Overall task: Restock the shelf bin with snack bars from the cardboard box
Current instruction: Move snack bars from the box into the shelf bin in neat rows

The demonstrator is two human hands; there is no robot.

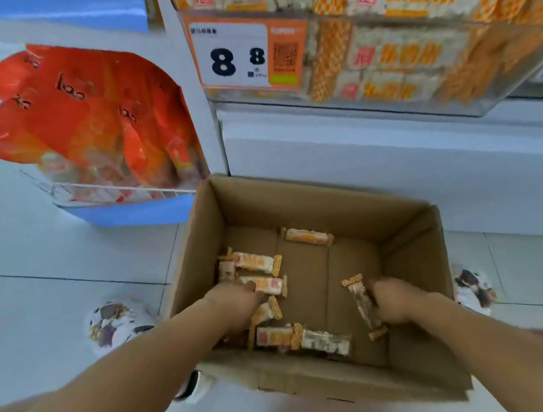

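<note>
Cardboard box (425, 389) sits open on the tiled floor (26, 245), just below the shelf. Head view only.

Both forearms reach down into the box. Left hand (238, 305) is over the left half of the box floor, in a cluster of bars (257, 263); its fingers are curled down among them, and one bar (270, 283) lies touching the fingertips on the far side. Whether the fingers actually close on a bar, I cannot tell; the hand hides them.

Right hand (394, 298) is at the right half. Its fingers are curled round one bar (364, 306), which stands tilted, one checkered end toward the shelf and the other toward the near wall, along the hand's inner side.

Loose bars remain: one alone near the far wall (308, 236), two lying end to end by the near wall (301, 336).

Bin (457, 105), clear, hangs above the box at upper right, packed with the same orange-and-white bars. Price tag (243, 57) reading 8 8 on its left front. Red bags (78, 113) in a wire rack at left.
</note>
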